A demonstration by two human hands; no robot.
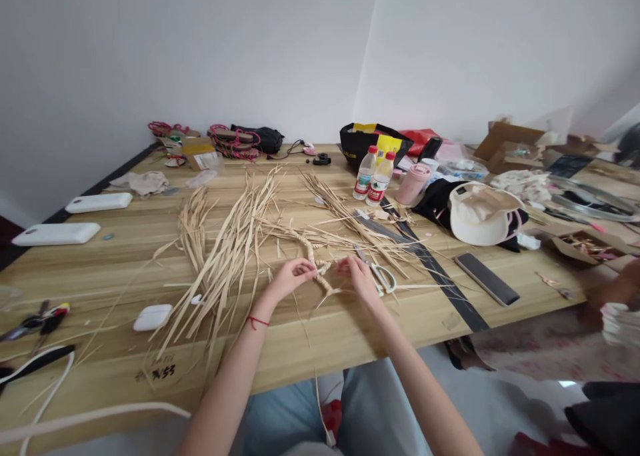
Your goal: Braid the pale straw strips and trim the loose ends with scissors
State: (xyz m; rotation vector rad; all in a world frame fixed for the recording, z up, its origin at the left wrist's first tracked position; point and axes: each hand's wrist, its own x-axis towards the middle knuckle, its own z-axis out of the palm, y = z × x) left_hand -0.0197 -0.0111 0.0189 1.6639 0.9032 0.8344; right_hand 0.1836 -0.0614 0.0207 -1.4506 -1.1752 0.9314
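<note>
- Fingers of the left hand [287,280] pinch the wrapped straw cord [309,249], which is between both hands on the table [287,353].
- Right hand [358,276] has curled fingers; what they grasp, I cannot tell.
- Open carton [573,251] contains small items [589,247], unclear.
- Both hands reach forward, near together.

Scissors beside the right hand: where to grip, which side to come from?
By the pale handle loops, probably from the near right. The scissors lie on the table with blades pointing away and leftward, loops toward the person. The right hand is close on their left and straw strips lie around the blades, so the loops look the easier end.
</note>
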